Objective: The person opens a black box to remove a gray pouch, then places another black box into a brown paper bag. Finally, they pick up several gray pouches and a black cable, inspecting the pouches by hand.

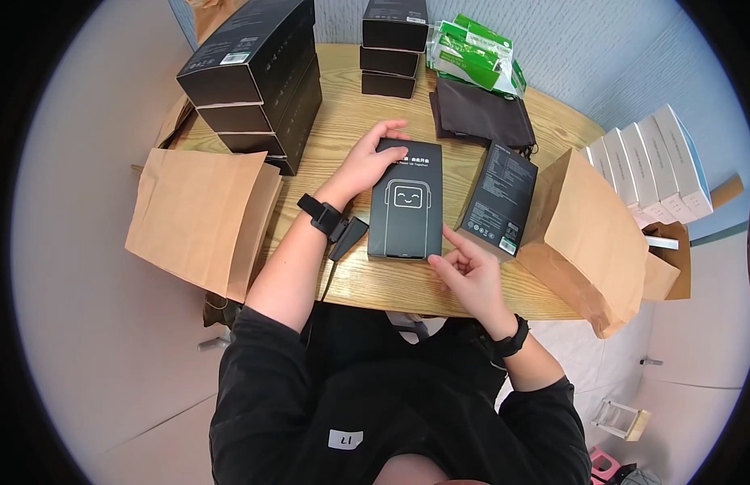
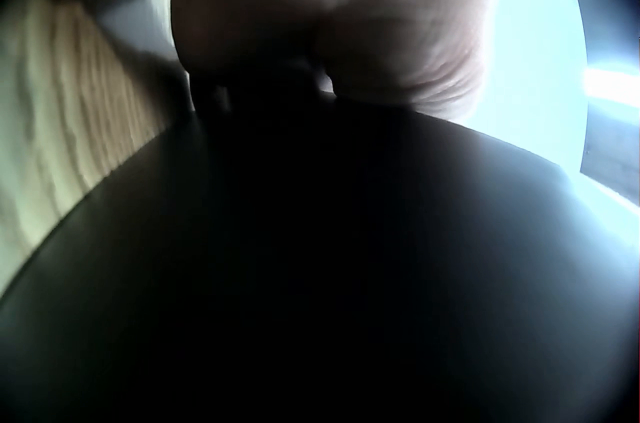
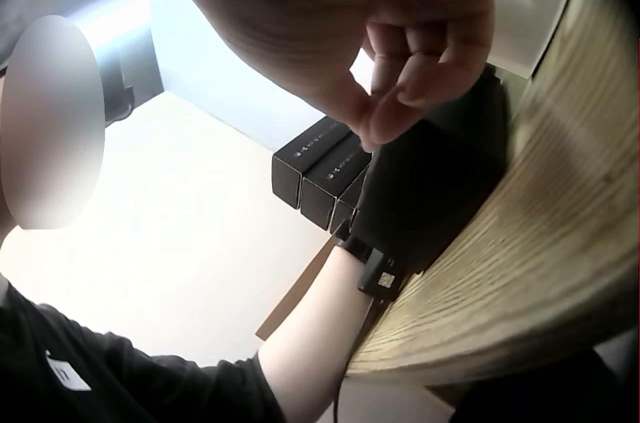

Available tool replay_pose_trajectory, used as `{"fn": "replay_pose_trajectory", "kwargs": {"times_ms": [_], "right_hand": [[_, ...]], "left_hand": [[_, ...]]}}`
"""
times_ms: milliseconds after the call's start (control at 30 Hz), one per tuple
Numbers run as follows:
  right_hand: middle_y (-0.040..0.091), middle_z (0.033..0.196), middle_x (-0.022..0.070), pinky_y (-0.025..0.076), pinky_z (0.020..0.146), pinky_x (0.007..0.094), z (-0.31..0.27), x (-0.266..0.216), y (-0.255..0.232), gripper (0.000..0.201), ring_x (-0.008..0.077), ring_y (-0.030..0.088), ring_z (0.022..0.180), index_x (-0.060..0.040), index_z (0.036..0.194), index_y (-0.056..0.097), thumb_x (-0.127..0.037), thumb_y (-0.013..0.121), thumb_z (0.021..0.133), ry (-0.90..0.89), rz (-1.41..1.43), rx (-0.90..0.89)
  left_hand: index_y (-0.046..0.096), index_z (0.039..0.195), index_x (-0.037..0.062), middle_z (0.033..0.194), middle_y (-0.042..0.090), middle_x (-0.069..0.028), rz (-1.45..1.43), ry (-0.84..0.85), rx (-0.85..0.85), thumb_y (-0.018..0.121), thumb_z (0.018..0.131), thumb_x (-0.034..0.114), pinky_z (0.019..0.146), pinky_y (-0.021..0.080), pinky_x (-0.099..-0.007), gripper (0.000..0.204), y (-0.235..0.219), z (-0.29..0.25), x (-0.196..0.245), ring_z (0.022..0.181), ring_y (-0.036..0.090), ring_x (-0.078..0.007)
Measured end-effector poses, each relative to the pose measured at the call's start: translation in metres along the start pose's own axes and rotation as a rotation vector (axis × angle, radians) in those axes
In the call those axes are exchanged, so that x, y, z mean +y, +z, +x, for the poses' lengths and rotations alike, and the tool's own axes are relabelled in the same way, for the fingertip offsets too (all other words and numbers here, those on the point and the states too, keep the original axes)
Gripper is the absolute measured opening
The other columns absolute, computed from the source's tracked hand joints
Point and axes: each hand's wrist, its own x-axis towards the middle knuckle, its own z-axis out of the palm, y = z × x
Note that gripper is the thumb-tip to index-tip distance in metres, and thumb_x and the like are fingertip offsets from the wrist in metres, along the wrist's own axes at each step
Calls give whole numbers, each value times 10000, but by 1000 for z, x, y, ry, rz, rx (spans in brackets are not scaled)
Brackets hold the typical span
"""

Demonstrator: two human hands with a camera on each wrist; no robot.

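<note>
A black box with a line-drawn smiling face on its front lies over the wooden table in the head view. My left hand grips its far left corner, the thumb across the printed top and the fingers at the far edge. At the near right corner, my right hand pinches the box between thumb and index finger. The right wrist view shows that thumb and finger close together at the box's edge, the other fingers curled. In the left wrist view the box's dark surface fills most of the picture.
Another black box lies to the right, beside a brown paper bag. A second paper bag stands left. Stacked black boxes, green packets, a dark pouch and white boxes line the table's back and right.
</note>
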Motion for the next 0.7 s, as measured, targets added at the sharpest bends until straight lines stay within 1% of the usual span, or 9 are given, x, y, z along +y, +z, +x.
{"fn": "replay_pose_trajectory", "kwargs": {"times_ms": [33,100,233,300,433,500,533,600,700], "right_hand": [[596,660,10,413,508,193,0,-2,-3,486,39,521,543,1,1314,470,-90,635,866,0,-1,0],[577,690,6,390,498,187,0,-10,-12,471,45,493,544,-1,1328,453,-63,595,883,159,227,-84],[553,689,5,364,479,192,2,-14,-20,408,47,460,534,24,1293,472,-61,547,902,195,469,-111],[556,714,12,368,484,194,7,-13,-26,340,49,460,549,38,1244,494,-64,498,920,261,737,-245],[567,727,14,369,483,190,12,-25,-25,305,47,459,548,40,1208,505,-74,487,926,294,672,-219],[582,752,24,371,488,181,12,-31,-24,291,41,461,552,28,1200,516,-75,485,929,306,397,-166],[582,752,24,371,488,181,13,-30,-25,291,41,461,552,28,1200,516,-75,485,929,307,397,-166],[597,755,25,376,476,174,15,-26,-27,263,32,473,539,11,1169,542,-83,507,925,214,200,-196],[603,734,16,380,453,170,17,-20,-27,235,24,483,511,-6,1129,571,-62,546,902,222,121,-142]], "left_hand": [[507,1245,36,1124,566,-68,31,-13,-6,567,862,83,878,433,-255,391,0,0,-2,1011,528,-130],[513,1239,33,1122,567,-68,60,-24,-11,555,869,95,887,424,-255,378,-1,0,-3,1018,523,-131],[534,1212,22,1102,572,-61,55,-32,4,506,900,146,894,412,-247,337,2,0,-6,1011,522,-123],[540,1203,19,1095,575,-58,38,-40,1,489,912,159,896,409,-243,327,4,-1,-7,1010,521,-119],[558,1162,1,1056,601,-66,37,-35,-35,464,943,213,877,421,-249,319,8,-1,-10,992,541,-128],[565,1137,-9,1049,605,-72,55,0,-19,455,954,244,877,419,-244,331,9,-1,-7,981,545,-127],[565,1137,-9,1049,605,-72,55,0,-18,455,954,244,877,419,-244,331,9,-2,-7,981,545,-127],[573,1109,-20,1015,607,-69,50,38,-41,437,966,277,869,418,-242,356,9,-2,-6,957,548,-124],[575,1095,-26,982,608,-65,72,34,-54,419,973,291,857,420,-243,374,11,-3,-2,937,551,-125]]}}
